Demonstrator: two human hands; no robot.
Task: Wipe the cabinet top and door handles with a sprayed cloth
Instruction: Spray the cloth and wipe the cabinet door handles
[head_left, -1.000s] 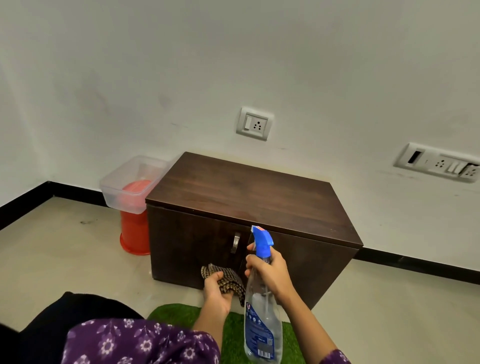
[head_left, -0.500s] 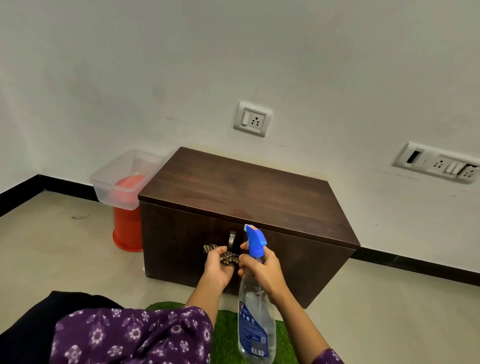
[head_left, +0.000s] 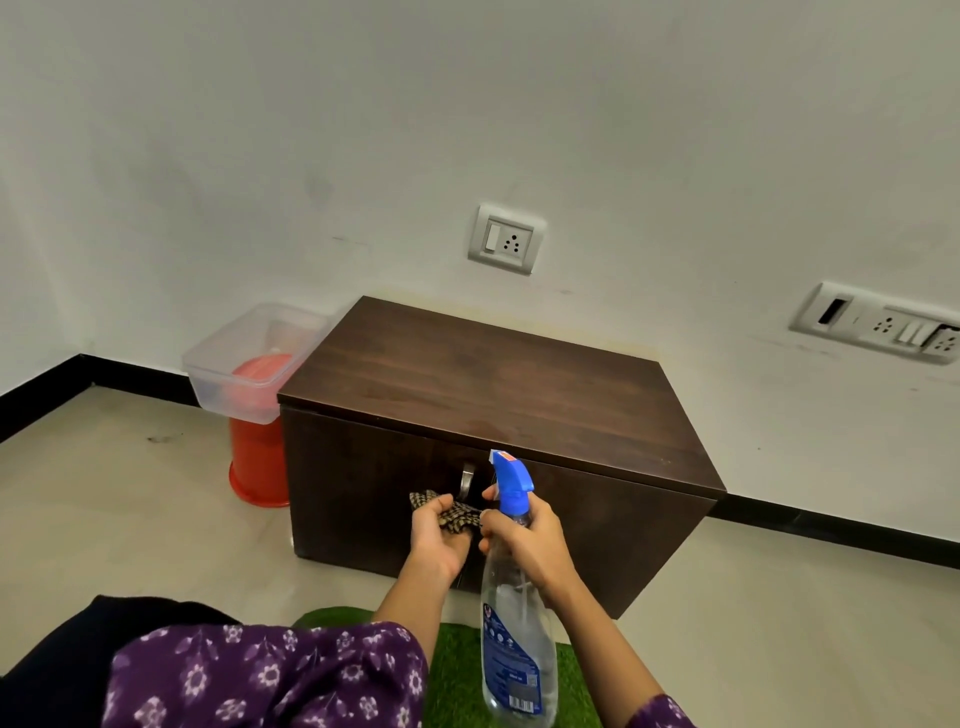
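A low dark-brown wooden cabinet (head_left: 498, 395) stands against the white wall, its top bare. A metal door handle (head_left: 466, 480) shows on its front, just above my hands. My left hand (head_left: 435, 540) is closed around a bunched checkered brown cloth (head_left: 453, 514), held right below the handle. My right hand (head_left: 530, 540) grips the neck of a clear spray bottle (head_left: 511, 649) with a blue trigger head (head_left: 510, 480), whose nozzle points left toward the cloth. A second handle cannot be seen behind the bottle.
A clear plastic tub (head_left: 249, 358) sits on an upturned red bucket (head_left: 257, 462) left of the cabinet. A green grass mat (head_left: 457, 670) lies under my arms. Wall sockets (head_left: 506, 239) sit above and right of the cabinet. Tiled floor spreads on both sides.
My left hand has lifted the cloth from low on the cabinet front up to just below the handle. The spray bottle has stayed close beside it, its nozzle at the cloth.
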